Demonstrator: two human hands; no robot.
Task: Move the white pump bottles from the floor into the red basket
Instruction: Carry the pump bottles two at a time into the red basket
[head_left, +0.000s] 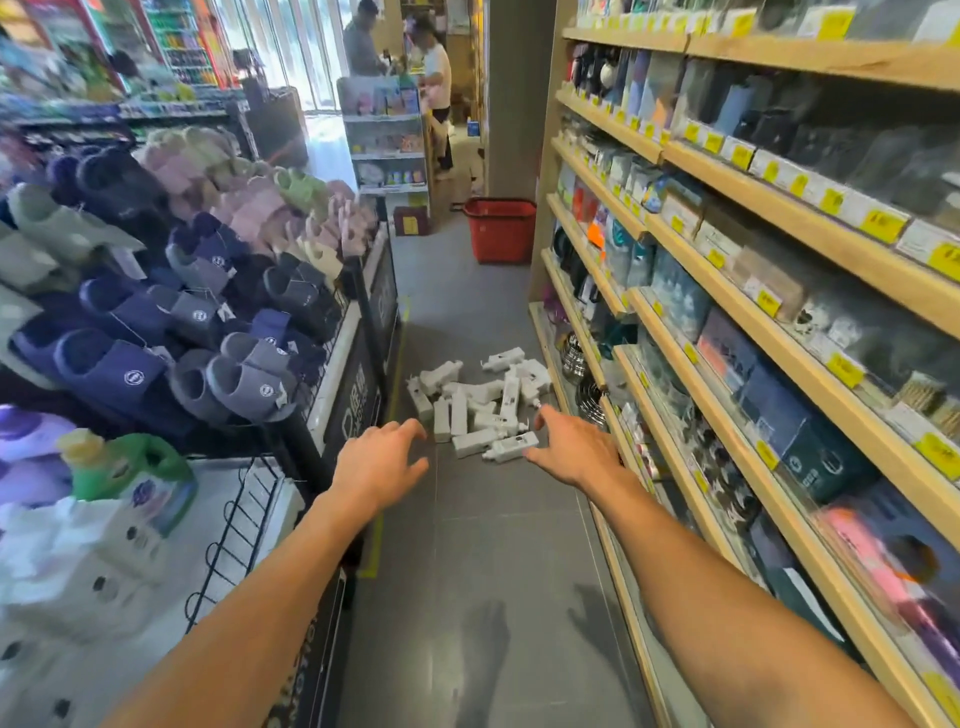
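Reaching for the pile; nothing picked up yet.
Left hand (382, 467) and right hand (576, 447): each grip spread wide, empty. Bottles (480, 402) lie on the floor just beyond the fingertips; basket (500, 228) stands well past them. Next: stoop, close on one.

Viewpoint: you are wearing the single wide-angle camera on your head, standing in an aisle.
Facing: it is looking forward and down along the floor (488, 545).
Nearness: your forearms are filling the foreground.
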